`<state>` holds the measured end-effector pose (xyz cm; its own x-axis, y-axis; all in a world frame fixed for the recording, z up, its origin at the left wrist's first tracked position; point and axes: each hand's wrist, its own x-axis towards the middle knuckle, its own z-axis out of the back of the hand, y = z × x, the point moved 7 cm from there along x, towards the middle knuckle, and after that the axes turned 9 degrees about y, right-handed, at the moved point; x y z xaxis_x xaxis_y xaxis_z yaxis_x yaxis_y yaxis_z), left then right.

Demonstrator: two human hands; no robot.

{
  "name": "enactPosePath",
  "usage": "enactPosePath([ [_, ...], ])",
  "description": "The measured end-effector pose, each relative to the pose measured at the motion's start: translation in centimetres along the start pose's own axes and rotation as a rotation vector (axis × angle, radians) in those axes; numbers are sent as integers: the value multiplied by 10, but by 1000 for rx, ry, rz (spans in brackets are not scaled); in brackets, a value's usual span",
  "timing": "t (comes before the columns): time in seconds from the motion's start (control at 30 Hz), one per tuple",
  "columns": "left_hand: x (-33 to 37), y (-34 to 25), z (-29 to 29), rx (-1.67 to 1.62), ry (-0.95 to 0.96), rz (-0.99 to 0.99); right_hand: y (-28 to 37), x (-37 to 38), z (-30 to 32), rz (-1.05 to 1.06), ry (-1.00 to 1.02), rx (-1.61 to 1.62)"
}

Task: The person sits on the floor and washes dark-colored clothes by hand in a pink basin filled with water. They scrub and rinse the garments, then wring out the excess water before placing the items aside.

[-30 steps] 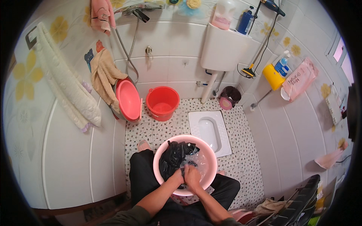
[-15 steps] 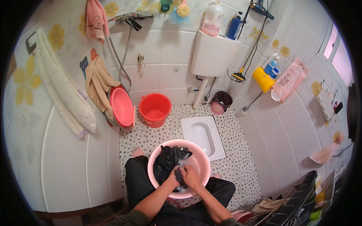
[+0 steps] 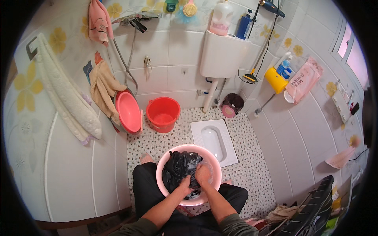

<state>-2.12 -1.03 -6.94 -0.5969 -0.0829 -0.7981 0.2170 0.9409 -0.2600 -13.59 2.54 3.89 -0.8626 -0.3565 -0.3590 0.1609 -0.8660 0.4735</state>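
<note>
Both hands work inside the pink basin (image 3: pixel 165 185), which sits on the speckled floor (image 3: pixel 252 165) between the person's knees. The left hand (image 3: pixel 184 185) is closed around a fold of the dark wet cloth (image 3: pixel 177 169) that fills the basin's left half. The right hand (image 3: pixel 202 175) clasps the same cloth just beside the left (the two hands touch, or nearly so). A red bucket (image 3: pixel 162 114) stands near the wall behind the basin. A pink tub (image 3: pixel 129 112) leans upright just left of the bucket. The squat toilet (image 3: pixel 214 139) lies to the basin's right rear.
</note>
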Motion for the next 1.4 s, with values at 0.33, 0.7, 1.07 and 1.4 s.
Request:
enactPosePath([
  [0.33,-70,-6,-27,-134,254,217,4,-5,3,183,57,-14],
  [0.7,-69,-25,-53,-233,304,80,50,-96,45,458,-67,184],
  [1.07,-21,-3,-36,-317,342,63,15,-11,7,97,-91,70],
  [1.4,-39,-15,-40,-338,271,116,14,-22,1,366,419,245],
])
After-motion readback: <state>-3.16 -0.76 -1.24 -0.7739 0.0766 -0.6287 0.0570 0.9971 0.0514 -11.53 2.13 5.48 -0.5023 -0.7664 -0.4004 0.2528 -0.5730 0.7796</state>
